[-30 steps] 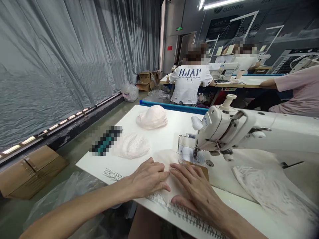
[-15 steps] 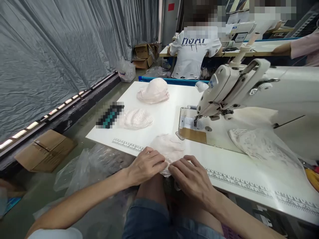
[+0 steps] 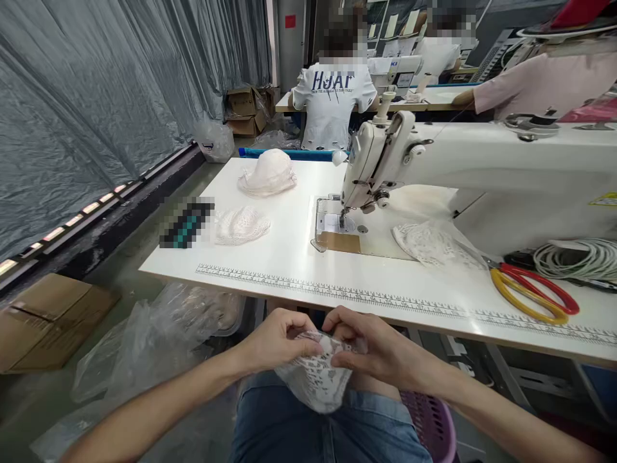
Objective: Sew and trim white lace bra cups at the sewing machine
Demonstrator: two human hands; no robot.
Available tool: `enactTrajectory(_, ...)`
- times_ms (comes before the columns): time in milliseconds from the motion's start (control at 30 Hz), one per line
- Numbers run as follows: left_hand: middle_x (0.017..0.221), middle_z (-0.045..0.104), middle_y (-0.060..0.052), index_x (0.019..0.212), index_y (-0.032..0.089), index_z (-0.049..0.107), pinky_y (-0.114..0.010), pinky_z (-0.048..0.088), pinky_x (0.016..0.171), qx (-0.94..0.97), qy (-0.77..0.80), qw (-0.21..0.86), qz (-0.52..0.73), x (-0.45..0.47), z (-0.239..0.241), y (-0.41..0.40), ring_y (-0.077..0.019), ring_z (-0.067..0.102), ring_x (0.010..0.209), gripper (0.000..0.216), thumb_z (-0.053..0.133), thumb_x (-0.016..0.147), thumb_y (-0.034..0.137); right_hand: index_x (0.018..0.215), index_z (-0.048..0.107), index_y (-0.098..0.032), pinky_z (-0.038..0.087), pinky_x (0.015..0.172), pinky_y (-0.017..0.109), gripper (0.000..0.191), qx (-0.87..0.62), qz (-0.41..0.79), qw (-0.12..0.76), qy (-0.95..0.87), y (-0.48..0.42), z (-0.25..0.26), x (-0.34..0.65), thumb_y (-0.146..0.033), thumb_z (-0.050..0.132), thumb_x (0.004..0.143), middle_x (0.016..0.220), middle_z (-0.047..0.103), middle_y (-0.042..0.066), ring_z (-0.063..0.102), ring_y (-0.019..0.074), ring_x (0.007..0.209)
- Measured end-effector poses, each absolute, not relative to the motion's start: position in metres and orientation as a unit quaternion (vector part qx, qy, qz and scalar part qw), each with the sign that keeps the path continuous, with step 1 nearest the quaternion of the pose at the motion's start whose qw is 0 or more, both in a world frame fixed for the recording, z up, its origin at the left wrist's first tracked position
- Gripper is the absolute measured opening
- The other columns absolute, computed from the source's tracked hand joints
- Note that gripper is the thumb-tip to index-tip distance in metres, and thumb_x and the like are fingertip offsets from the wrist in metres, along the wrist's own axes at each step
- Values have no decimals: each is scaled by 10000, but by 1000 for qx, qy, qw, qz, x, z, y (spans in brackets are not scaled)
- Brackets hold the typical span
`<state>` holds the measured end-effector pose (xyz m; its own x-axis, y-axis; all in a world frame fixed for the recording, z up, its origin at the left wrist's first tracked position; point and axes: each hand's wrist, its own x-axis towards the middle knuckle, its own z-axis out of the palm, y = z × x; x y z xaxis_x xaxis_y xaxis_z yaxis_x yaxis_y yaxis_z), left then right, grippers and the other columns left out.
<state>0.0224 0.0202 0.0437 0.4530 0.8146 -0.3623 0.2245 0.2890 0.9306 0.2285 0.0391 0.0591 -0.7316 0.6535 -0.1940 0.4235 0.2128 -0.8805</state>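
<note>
Both hands hold a white lace cup piece over my lap, below the table's front edge. My left hand pinches its left top edge with curled fingers. My right hand grips the right top edge, fingers closed. The piece hangs down between them over my denim shorts. The white sewing machine stands on the white table ahead, its needle area above a brown card patch.
On the table lie two stacks of lace cups, a lace piece, yellow and red scissors and coiled cord. Plastic bags and a cardboard box sit on the floor at left. Other people work at tables behind.
The lace piece has been drawn off the table's front edge and down into my lap, both hands going with it. The view has tilted down and pulled back.
</note>
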Motion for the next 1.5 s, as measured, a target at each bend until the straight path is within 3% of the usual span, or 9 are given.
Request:
enactTrajectory(200, 576, 519, 15, 669, 100, 600, -181, 328, 491, 582, 496, 611, 204, 18, 41, 16, -77, 436, 537, 281, 668, 718, 369, 871, 600, -168, 378, 562, 211, 107, -384, 560, 90, -729, 38, 49, 238, -254, 592, 806, 710, 617, -2, 544, 131, 648)
enactTrajectory(333, 649, 581, 7, 781, 112, 646, -182, 366, 535, 575, 484, 625, 209, 23, 35, 17, -91, 481, 591, 275, 744, 637, 323, 881, 610, -158, 391, 574, 224, 120, -392, 561, 119, -719, 38, 45, 239, -234, 600, 789, 728, 636, 11, 563, 145, 662)
enactTrajectory(667, 631, 603, -7, 715, 114, 667, -183, 361, 529, 656, 503, 522, 209, 27, 74, 58, -100, 499, 586, 217, 635, 740, 327, 748, 564, -144, 326, 470, 196, 190, -412, 566, 158, -697, 55, 53, 242, -319, 552, 822, 570, 535, -24, 483, 103, 529)
enactTrajectory(767, 621, 574, 0, 730, 116, 657, -186, 344, 514, 727, 467, 474, 171, 24, 94, 106, -104, 488, 584, 258, 615, 750, 370, 665, 499, -162, 337, 458, 198, 266, -413, 505, 173, -738, 81, 59, 239, -338, 484, 863, 529, 527, -27, 485, 103, 492)
enactTrajectory(867, 598, 528, 18, 721, 111, 640, -186, 315, 494, 777, 425, 450, 114, 26, 98, 168, -93, 452, 560, 283, 630, 725, 394, 670, 483, -175, 368, 496, 222, 269, -435, 337, 197, -812, 118, 54, 246, -295, 413, 901, 549, 556, -13, 509, 120, 505)
enactTrajectory(1033, 646, 546, 8, 778, 101, 658, -192, 319, 504, 815, 394, 423, 39, 37, 80, 247, -93, 452, 576, 290, 621, 729, 384, 970, 547, -150, 404, 482, 250, 252, -414, 120, 249, -867, 165, 39, 273, -173, 300, 924, 820, 627, 80, 552, 150, 563)
enactTrajectory(1100, 662, 565, 4, 790, 106, 666, -193, 327, 513, 817, 390, 423, 24, 42, 73, 262, -101, 472, 594, 276, 630, 723, 371, 1095, 530, -158, 467, 532, 257, 310, -354, 64, 251, -899, 173, 39, 278, -110, 282, 914, 996, 623, 112, 607, 163, 694)
enactTrajectory(1233, 701, 601, 2, 817, 125, 677, -191, 348, 540, 825, 385, 414, -9, 54, 70, 278, -117, 511, 648, 246, 643, 715, 345, 1184, 518, -168, 526, 715, 313, 400, -265, 0, 226, -937, 179, 39, 276, -40, 266, 902, 1193, 581, 112, 583, 206, 1005)
enactTrajectory(1500, 638, 579, 11, 731, 139, 653, -219, 354, 543, 845, 445, 297, -9, 74, 78, 307, -121, 497, 599, 178, 710, 661, 292, 1131, 580, -156, 541, 642, 343, 401, -250, -57, 246, -935, 187, 23, 270, -94, 233, 941, 1128, 640, 93, 604, 221, 898)
